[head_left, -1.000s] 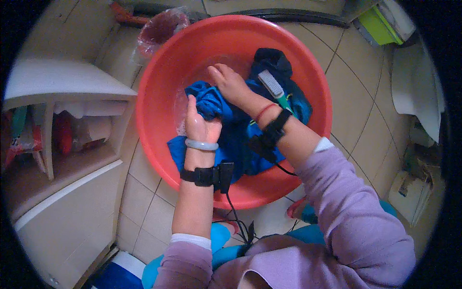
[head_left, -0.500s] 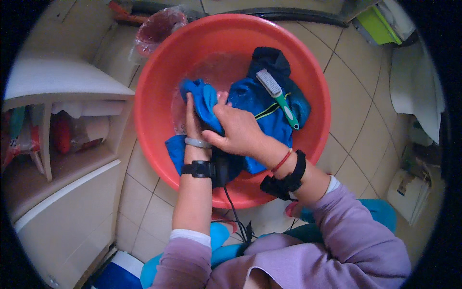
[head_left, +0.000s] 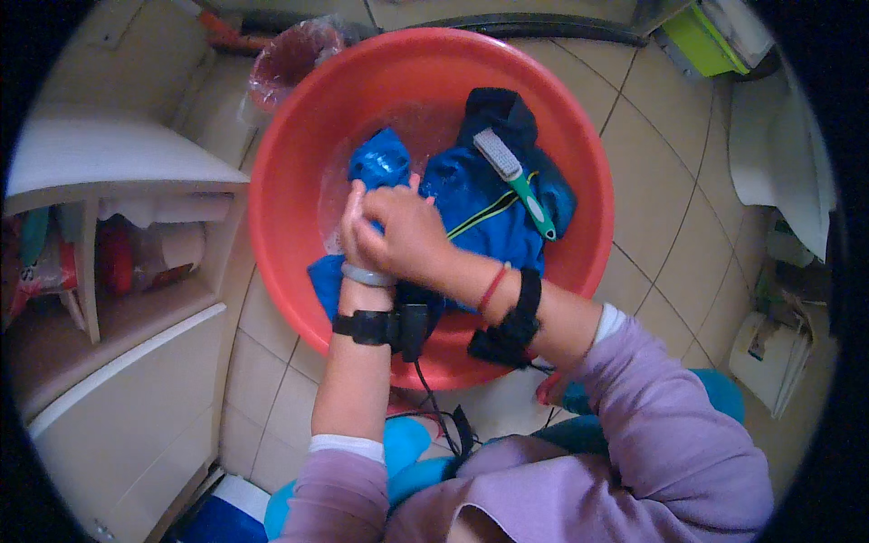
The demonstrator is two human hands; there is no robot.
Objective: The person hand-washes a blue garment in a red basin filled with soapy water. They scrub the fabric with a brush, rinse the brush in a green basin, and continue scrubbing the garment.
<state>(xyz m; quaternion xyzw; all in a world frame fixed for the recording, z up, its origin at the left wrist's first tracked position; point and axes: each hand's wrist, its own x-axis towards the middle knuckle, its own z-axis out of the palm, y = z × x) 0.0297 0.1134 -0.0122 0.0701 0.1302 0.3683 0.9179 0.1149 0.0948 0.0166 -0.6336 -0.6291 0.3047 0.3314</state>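
- I see my left hand (head_left: 355,228) and my right hand (head_left: 405,233) pressed together over the near-left part of the red basin (head_left: 299,271), right hand lying across the left.
- Both sets of fingers are curled tight around a bunched fold of the blue garment (head_left: 480,213); the fold rises just above my knuckles.
- The rest of the garment spreads over the basin's middle and right, its dark collar close to the far wall, wet floor of the basin showing at the upper left.
- A scrub brush (head_left: 516,181) with a green handle lies diagonally on the cloth, well apart from my hands.
- The basin rim sits just under my wrists; my forearms cross it at the near edge.
- To the left, a white shelf unit (head_left: 109,163) stands close beside the basin with only a narrow strip of tiled floor (head_left: 661,181) between.
- More open tile lies to the right of the basin.
- A pink-lined bin (head_left: 294,54) crowds the far-left rim.
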